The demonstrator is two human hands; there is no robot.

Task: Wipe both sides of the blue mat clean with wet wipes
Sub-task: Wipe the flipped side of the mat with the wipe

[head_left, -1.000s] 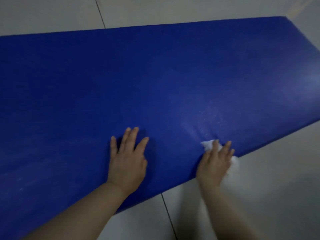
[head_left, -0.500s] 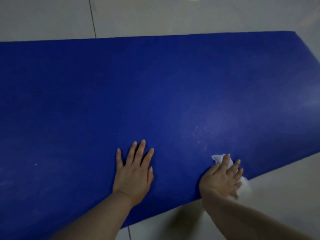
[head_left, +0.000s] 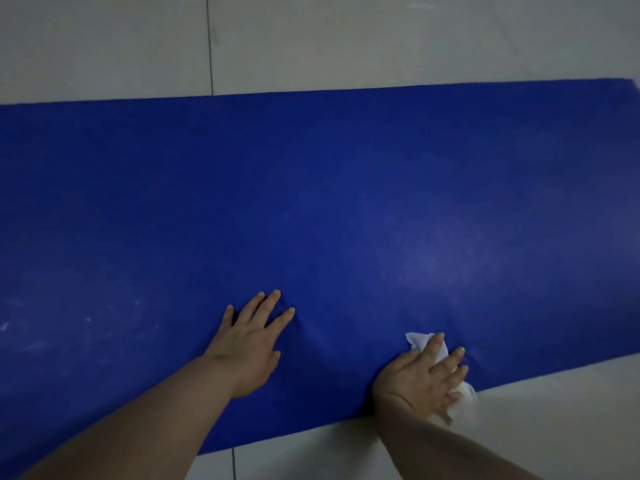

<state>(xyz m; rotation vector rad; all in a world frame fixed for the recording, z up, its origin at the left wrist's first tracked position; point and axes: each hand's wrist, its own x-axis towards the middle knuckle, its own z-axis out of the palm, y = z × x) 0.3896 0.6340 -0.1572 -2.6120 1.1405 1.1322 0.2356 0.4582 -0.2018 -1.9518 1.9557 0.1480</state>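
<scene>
The blue mat (head_left: 329, 202) lies flat on the floor and spans the whole view from left to right. My left hand (head_left: 251, 341) presses flat on it near its front edge, fingers straight and spread. My right hand (head_left: 420, 379) presses a crumpled white wet wipe (head_left: 420, 341) onto the mat right at the front edge, fingers straight over it. Part of the wipe sticks out past my fingers onto the floor. Pale smears and specks show on the mat at the left and right of centre.
Light grey floor tiles (head_left: 346, 39) with dark grout lines surround the mat, beyond it and in front of it. The mat's right end runs out of view at the upper right.
My right hand has slid the wipe a little along the mat's front edge. My left hand stays pressed on the mat. The view has shifted, showing more floor beyond the mat.
</scene>
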